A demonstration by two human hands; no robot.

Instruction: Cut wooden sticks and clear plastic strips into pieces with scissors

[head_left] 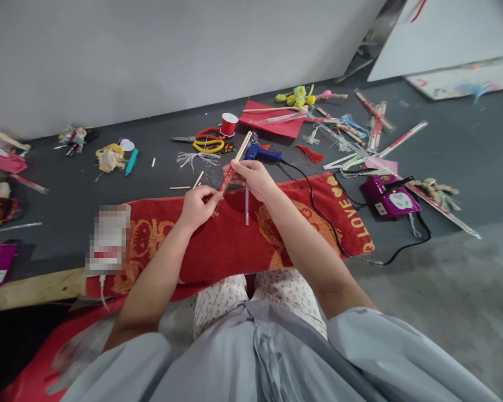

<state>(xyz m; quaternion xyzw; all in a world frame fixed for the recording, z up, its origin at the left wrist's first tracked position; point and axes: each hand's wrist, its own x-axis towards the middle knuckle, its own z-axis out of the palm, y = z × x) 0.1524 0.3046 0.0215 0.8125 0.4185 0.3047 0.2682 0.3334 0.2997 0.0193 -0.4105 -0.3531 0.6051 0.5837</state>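
A pair of wooden chopsticks (242, 147) with a red wrapper round the lower part slants up and away from me. My left hand (199, 207) pinches the lower, wrapped end. Higher up, the fingers of my right hand (251, 176) close round the chopsticks. Both hands are above a red towel (226, 245) with orange patterns and lettering. Just beyond the right hand lies a blue glue gun (263, 152) with a black cord. A clear glue stick (247, 206) sits below the right hand. Short wooden pieces (180, 188) lie near the left hand.
Scissors (209, 144) with yellow handles lie by a red thread spool (228, 124) and white strands (198, 159). Red paper (272, 123) and several wrapped chopsticks (376, 125) are at the back right. A purple power box (388, 196) stands right; a phone (108, 240) rests left.
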